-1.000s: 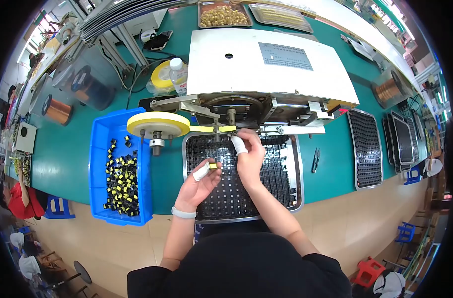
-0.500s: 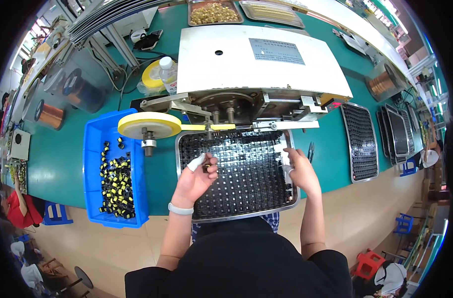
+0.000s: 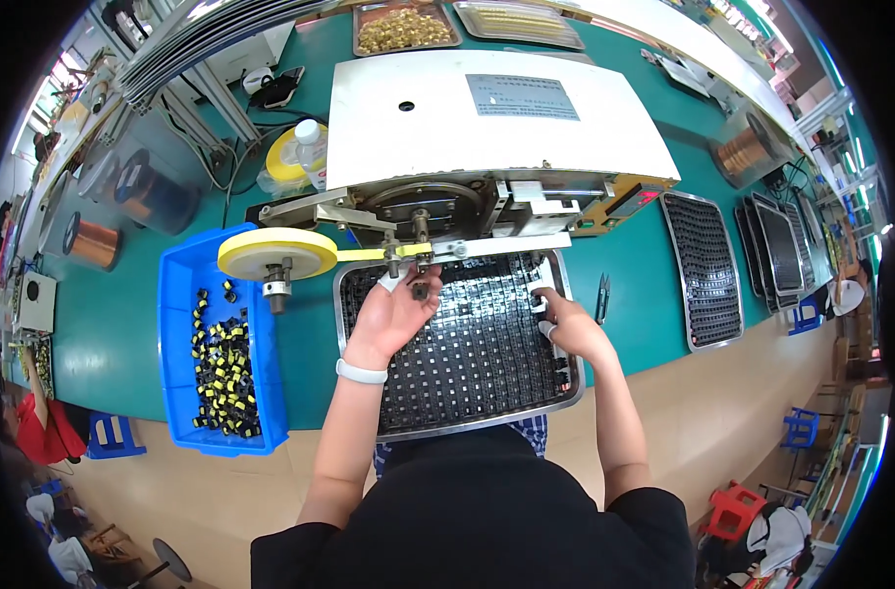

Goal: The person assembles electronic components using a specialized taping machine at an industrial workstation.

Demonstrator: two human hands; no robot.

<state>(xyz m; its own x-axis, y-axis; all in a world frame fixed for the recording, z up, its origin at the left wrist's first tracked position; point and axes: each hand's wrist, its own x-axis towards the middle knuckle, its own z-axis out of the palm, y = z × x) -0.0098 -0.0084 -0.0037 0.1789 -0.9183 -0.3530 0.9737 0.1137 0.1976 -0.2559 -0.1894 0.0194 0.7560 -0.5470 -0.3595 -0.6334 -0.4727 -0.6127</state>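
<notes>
Left hand reaches the spindle; right hand rests on the tray.

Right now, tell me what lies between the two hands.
In the head view, only the black gridded tray with its rows of small dark parts lies between the left hand at the machine's spindle and the right hand near the tray's right edge.

Single view, head-mounted, wide fisheye. It looks steeply down from above the person's own torso onto the green counter, facing away from the person toward the far side. The metal tray sits near and central, close below the lens; the white machine lies just beyond it. The blue bin falls at left, mesh trays at right. Straight edges bow toward the dark circular rim. No second view shares the scene.
</notes>
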